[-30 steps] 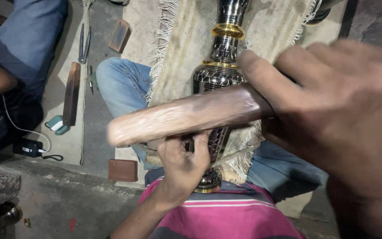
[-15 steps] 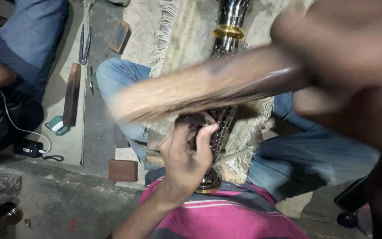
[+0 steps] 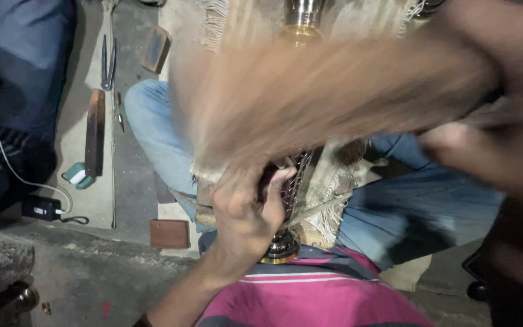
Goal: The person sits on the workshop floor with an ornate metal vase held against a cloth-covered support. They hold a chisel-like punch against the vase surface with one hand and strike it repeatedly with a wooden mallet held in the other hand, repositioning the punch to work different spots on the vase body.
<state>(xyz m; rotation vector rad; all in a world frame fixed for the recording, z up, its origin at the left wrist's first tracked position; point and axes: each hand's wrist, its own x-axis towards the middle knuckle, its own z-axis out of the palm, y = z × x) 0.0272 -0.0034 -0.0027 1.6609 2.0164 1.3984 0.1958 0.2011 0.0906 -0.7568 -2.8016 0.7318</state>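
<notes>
At centre frame, one patterned metal vase lies on a fringed cloth, gripped near its base by the left hand. At upper right, one blurred wooden club is clenched by the right hand.

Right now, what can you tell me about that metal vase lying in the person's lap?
The vase is dark metal with a fine crisscross pattern on its body, a golden band on the neck at the top edge of the view, and a ringed, shiny foot near the pink shirt. It lies lengthwise over a fringed beige cloth across the jeans. The left hand grips its lower body. A blurred wooden stick, held in the right hand, hides most of its middle.
</notes>
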